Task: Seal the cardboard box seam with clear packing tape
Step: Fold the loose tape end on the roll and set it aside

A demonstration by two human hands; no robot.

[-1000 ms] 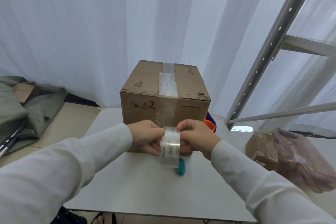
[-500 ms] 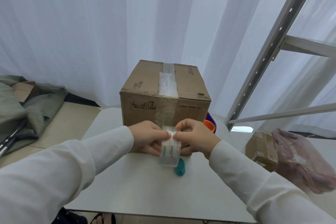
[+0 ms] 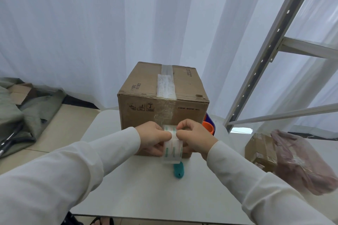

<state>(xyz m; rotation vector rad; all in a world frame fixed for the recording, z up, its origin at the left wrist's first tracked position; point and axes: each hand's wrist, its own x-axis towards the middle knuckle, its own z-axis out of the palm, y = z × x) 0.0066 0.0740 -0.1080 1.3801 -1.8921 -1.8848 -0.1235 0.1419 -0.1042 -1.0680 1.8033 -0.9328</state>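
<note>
change: tape roll point(image 3: 172, 145) now turned flatter | fingers: left hand point(image 3: 152, 138) and right hand point(image 3: 193, 137) pinching its edge | task: probably searching tape end, cardboard box point(image 3: 162, 104) seam waits

A single wide-angle head-mounted view looks forward and downward from the person's position at the near edge of the white table point(image 3: 128, 193). Both sleeved forearms enter from the bottom corners and converge at frame centre, close to the lens. The cardboard box point(image 3: 146, 97) sits centred beyond them. Curtains point(image 3: 91, 23) fill the background; straight edges bow toward the periphery.
</note>
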